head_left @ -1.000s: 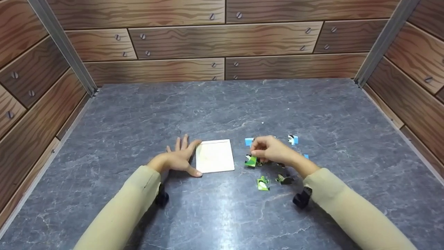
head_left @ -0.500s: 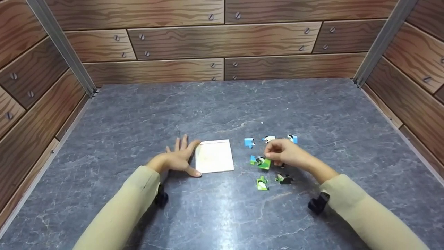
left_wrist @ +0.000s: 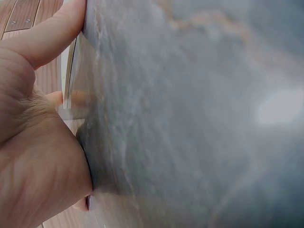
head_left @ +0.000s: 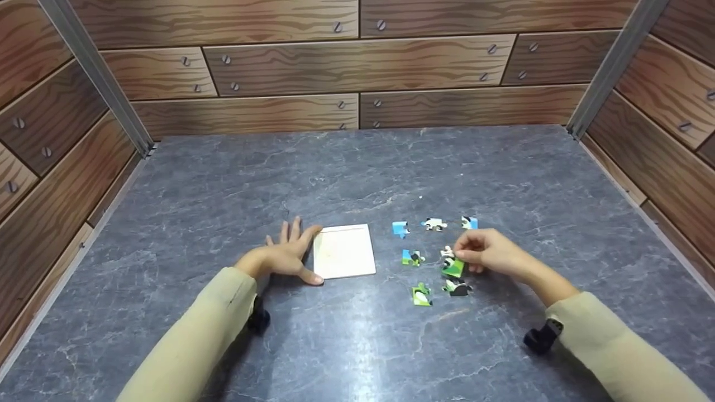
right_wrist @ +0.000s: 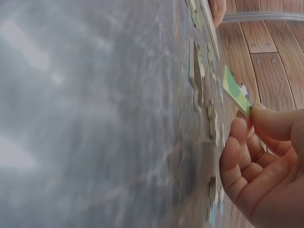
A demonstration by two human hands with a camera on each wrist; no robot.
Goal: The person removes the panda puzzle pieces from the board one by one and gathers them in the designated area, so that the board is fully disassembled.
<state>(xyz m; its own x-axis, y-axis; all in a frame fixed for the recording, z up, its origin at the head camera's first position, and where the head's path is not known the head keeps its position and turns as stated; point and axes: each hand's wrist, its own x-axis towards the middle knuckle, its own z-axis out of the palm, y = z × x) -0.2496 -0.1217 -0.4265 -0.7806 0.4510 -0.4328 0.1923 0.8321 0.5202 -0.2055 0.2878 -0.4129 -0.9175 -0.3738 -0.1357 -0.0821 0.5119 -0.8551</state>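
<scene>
My left hand lies with fingers spread at the left side of a white square board, its thumb at the near left corner. In the left wrist view that board's edge shows beyond the palm. My right hand pinches a green jigsaw piece between thumb and forefinger. The right wrist view has this green piece tilted and raised off the table. Beneath it in the head view, a white and black jigsaw piece is partly covered.
Several jigsaw pieces lie on the grey marbled table right of the board: a blue piece, a white piece, a blue-green piece, a green-white piece and a black piece. Wood-patterned walls enclose the table.
My right hand has moved right across the loose pieces with the green jigsaw piece, uncovering those at the left and back. My left hand has stayed at the board.
</scene>
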